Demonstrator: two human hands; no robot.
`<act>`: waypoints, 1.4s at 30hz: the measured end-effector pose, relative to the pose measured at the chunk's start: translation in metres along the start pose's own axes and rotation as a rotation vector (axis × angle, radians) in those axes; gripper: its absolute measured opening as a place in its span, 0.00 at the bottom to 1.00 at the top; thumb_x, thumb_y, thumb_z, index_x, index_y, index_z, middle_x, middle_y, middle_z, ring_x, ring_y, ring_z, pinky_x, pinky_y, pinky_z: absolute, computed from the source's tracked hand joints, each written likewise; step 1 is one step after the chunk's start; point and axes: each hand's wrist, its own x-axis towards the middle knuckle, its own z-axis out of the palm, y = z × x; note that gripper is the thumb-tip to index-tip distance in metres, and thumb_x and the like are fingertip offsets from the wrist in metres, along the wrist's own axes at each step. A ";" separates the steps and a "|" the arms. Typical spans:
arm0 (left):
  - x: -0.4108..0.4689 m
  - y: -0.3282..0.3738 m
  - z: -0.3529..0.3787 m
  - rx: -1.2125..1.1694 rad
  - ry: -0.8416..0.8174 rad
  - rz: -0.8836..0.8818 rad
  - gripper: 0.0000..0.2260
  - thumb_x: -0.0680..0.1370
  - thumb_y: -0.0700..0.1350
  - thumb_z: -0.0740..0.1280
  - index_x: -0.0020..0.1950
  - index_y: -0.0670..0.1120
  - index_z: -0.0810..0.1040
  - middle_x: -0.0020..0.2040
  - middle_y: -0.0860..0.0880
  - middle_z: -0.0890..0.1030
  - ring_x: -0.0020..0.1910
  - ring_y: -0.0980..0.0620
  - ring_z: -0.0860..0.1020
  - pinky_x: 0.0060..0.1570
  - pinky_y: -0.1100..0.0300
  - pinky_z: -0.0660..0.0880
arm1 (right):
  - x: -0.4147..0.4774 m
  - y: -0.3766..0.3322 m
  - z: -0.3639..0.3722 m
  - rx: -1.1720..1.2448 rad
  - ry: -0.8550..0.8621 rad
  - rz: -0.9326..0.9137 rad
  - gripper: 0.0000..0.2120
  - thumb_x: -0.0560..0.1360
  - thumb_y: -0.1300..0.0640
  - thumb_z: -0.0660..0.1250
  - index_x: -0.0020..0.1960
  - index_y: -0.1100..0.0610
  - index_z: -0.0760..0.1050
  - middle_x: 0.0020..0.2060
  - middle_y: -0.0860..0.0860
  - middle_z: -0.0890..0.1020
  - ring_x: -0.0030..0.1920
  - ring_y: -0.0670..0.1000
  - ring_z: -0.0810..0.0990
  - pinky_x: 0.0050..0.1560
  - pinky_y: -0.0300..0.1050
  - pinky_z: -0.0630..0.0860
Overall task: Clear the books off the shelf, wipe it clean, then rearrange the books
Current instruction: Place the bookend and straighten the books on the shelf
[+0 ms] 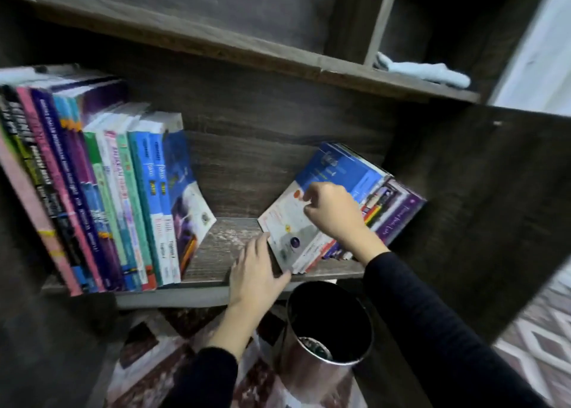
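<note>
Steel bin (pixel 310 376), dark scrap (pixel 315 347) inside — left hand (pixel 253 271) flat against leaning books (pixel 338 168), right hand (pixel 333 213) pinch-tight on them.

The dark wooden shelf (pixel 219 250) carries a row of books (pixel 139 206) standing at the left and a bunch of books (pixel 333 166) leaning at the right, with bare board between.

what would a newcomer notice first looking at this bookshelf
The bright row of upright books packing the left of the shelf draws the eye first. Next comes the leaning pile on the right, with the right hand curled over its front cover and the left hand flat against its lower edge. A pale blue cloth lies on the upper shelf.
</note>
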 end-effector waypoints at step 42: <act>0.023 0.045 0.064 -0.223 0.182 -0.103 0.33 0.71 0.45 0.73 0.73 0.43 0.64 0.69 0.44 0.71 0.60 0.39 0.75 0.48 0.46 0.76 | 0.024 0.012 -0.001 0.462 0.450 0.167 0.24 0.73 0.49 0.70 0.64 0.55 0.67 0.46 0.53 0.79 0.44 0.53 0.76 0.42 0.42 0.64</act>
